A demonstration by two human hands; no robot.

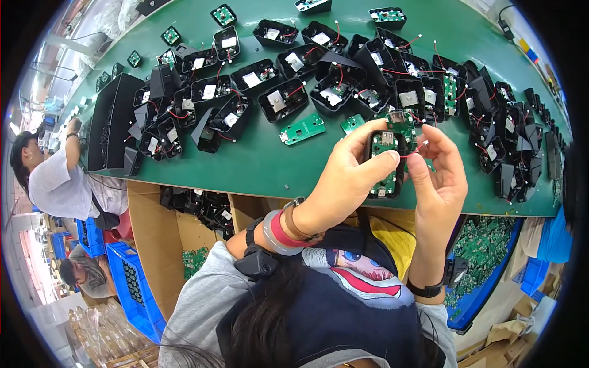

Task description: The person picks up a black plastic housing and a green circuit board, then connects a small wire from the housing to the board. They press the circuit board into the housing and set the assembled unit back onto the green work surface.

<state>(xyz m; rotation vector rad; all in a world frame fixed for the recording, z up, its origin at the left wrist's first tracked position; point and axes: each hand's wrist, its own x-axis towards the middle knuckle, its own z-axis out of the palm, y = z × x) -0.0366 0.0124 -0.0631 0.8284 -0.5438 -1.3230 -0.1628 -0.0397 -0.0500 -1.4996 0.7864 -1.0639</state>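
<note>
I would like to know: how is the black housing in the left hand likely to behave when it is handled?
The black housing is probably stiff, since its rim keeps an even, rounded outline. It is likely light, being small beside the left hand. The thin red wire at its side looks floppy and might snag.

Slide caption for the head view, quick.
Left hand holding an open black housing, right hand beside it, at a cluttered green workbench.

Bright light glares at far left, and fisheye distortion bows the green table (257,168).
</note>
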